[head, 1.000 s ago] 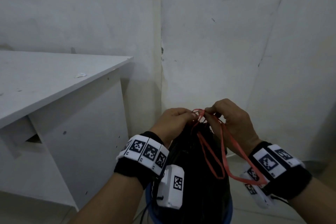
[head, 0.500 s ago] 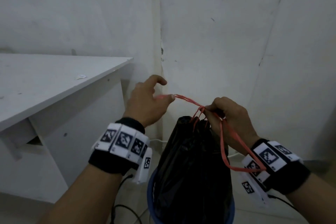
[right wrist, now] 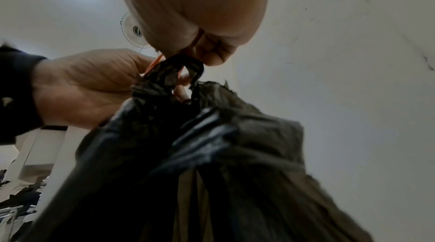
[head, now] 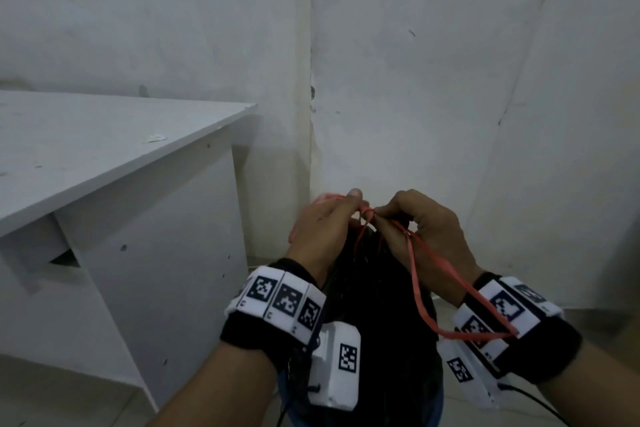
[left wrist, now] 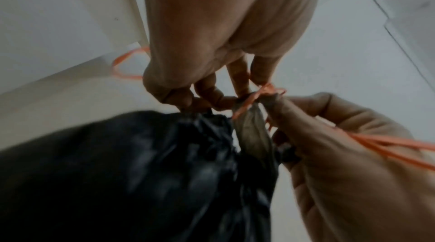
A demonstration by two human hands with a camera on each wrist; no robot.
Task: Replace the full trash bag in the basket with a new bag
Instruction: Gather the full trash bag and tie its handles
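A full black trash bag [head: 374, 322] stands in a blue basket [head: 439, 404], its neck gathered shut. Both hands meet at the top of the neck. My left hand [head: 355, 201] pinches one end of the red drawstring [head: 417, 288] between thumb and fingers. My right hand [head: 382, 217] pinches the other strand right beside it, and a long loop of the string hangs down over my right wrist. In the left wrist view the drawstring [left wrist: 259, 95] crosses at the bag's neck [left wrist: 252, 127]. In the right wrist view my right hand [right wrist: 200, 50] grips the bunched black bag top [right wrist: 174, 71].
A white desk [head: 104, 156] stands at the left, its side panel close to the basket. White walls meet in a corner straight behind the bag. A cable runs from my right wrist device [head: 540, 402] over the floor.
Half a second ago my left hand had pulled a strand of the drawstring up and to the left. It has come back to the bag's neck beside my right hand, which stayed put.
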